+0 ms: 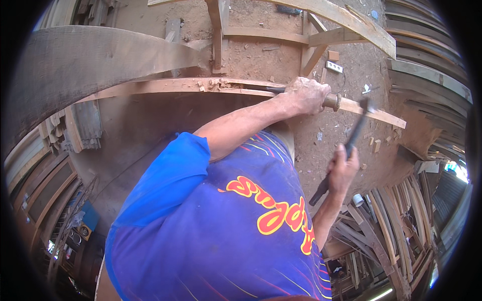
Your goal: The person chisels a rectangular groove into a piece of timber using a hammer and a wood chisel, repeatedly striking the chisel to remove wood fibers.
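My left hand (307,95) is wrapped round the handle of a chisel (275,90). The chisel lies almost along a long, narrow wooden beam (186,85), its dark blade pointing left toward a rough notch with wood chips about it. Beyond my fist the ringed butt of the handle sticks out to the right. In my right hand (344,168) is a hammer (355,131), gripped by its dark handle. Its blurred head is raised near the beam's right part, a little apart from the chisel's butt.
A wide plank (110,55) juts in at the left. Ahead stands a wooden frame (266,34); a white power strip (334,66) lies on the dusty ground near it. Stacked boards (427,75) line the right side. Timber offcuts (391,226) lean at the lower right.
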Motion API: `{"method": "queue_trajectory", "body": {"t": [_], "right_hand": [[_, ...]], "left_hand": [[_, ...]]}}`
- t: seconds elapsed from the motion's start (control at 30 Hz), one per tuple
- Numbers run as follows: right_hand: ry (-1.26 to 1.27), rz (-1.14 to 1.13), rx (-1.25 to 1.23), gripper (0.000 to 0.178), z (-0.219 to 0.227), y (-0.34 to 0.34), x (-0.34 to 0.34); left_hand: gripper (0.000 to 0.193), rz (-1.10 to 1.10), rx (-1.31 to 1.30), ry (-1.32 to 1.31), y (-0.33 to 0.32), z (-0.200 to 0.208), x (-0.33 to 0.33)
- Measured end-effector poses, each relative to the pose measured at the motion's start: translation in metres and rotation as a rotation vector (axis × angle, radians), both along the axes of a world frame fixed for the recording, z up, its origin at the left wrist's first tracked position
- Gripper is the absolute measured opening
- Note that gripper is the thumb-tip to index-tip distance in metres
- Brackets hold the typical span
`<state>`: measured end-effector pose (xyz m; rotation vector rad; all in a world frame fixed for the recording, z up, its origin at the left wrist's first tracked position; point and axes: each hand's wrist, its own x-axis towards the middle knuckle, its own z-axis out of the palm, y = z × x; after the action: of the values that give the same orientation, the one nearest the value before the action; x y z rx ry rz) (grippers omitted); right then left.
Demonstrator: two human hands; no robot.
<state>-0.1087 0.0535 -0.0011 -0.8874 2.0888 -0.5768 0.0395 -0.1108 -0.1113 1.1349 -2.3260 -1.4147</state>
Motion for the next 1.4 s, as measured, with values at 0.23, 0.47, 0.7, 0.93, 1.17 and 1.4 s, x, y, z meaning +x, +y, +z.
{"method": "queue_trajectory", "body": {"t": [0.23,0.47,0.7,0.93,1.17,1.4], "right_hand": [[0.161,-0.467,-0.311,0.019,-0.014,0.002,-0.022],[-0.149,-0.038,0.049,0.016,-0.022,0.007,0.023],[-0.067,-0.156,-0.096,0.019,-0.025,-0.004,0.010],[-0.233,-0.247,-0.239,0.020,-0.024,0.003,0.018],[-0.066,-0.301,-0.195,0.020,-0.036,0.018,-0.030],[0.007,-0.115,-0.209,0.026,-0.090,-0.011,-0.058]], "left_hand": [[0.034,-0.010,0.031,-0.013,0.005,-0.005,-0.001],[0.033,0.067,-0.078,0.035,0.008,-0.019,0.008],[0.034,-0.068,0.007,-0.031,0.002,0.002,0.018],[0.039,-0.053,0.018,0.030,0.006,-0.007,0.014],[0.039,-0.178,0.049,-0.072,-0.015,0.007,-0.013],[0.015,-0.020,0.059,0.275,-0.005,0.111,0.096]]}}
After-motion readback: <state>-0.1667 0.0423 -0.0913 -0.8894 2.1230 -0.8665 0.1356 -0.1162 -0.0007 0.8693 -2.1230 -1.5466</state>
